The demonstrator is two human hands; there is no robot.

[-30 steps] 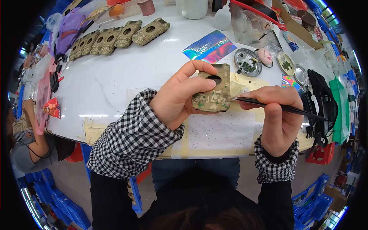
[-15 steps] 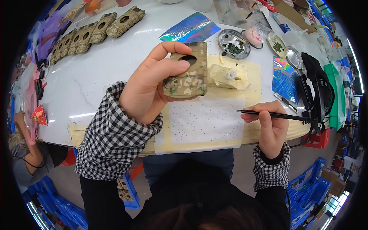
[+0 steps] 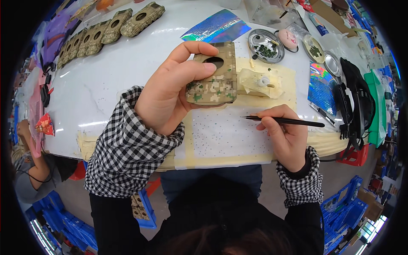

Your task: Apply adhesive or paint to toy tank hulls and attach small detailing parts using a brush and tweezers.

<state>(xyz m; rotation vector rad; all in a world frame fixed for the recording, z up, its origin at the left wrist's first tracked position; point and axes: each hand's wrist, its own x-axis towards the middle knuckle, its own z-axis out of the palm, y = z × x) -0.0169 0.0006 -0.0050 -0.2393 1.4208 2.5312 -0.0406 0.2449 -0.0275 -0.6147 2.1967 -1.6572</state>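
My left hand (image 3: 168,87) grips a camouflage-patterned model tank hull (image 3: 212,87) by its side, thumb near the round hole in its top. Green, brown and tan squares cover its surface. To its right and lower, my right hand (image 3: 287,136) pinches slim black tweezers (image 3: 293,122), their fine tip pointing left, just below the hull and apart from it. Whether the tip carries anything is too small to tell. Beneath them lies a white sheet (image 3: 229,136) scattered with tiny dark specks. Beside the hull is a tape-covered block (image 3: 257,83) with a small white nozzle-like piece.
Several similar hulls (image 3: 142,19) line the far left. A round metal tin (image 3: 265,46) with dark green bits stands at the far right of centre, near shiny holographic sheets (image 3: 216,26). A black bag (image 3: 359,93) and green tray (image 3: 376,108) sit at right. Another person (image 3: 36,165) is at left.
My right hand and the tweezers have moved left and slightly up, closer to the hull. The whole view has shifted slightly. My left hand keeps its grip.
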